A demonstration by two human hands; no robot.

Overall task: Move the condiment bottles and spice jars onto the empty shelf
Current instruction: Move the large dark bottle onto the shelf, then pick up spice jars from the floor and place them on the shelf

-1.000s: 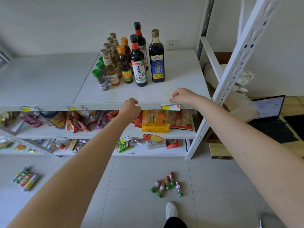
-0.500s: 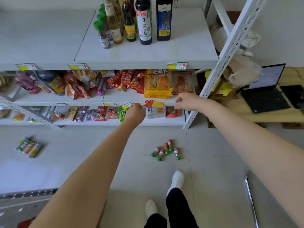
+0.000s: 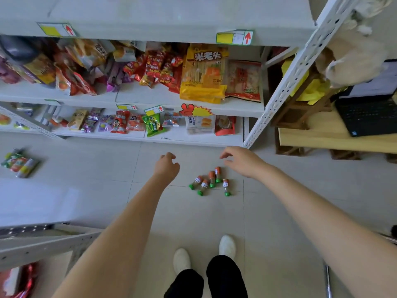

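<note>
Five small glass spice jars with green caps and orange labels (image 3: 212,178) lie on their sides in a loose cluster on the pale tiled floor (image 3: 86,190), just right of the frame's centre. The left hand (image 3: 167,167) hangs just left of the jars, its fingers (image 3: 169,156) loosely curled and holding nothing. The right hand (image 3: 243,161) hovers just above and right of the cluster, its fingers (image 3: 227,154) relaxed, slightly bent and empty; neither hand touches a jar. The white metal top shelf (image 3: 171,15) runs across the top of the frame. Below it, colourful snack packets (image 3: 154,69) crowd the middle shelf beside a large yellow packet (image 3: 203,76). A black laptop (image 3: 365,117) sits on a wooden desk (image 3: 322,139) at the right edge.
</note>
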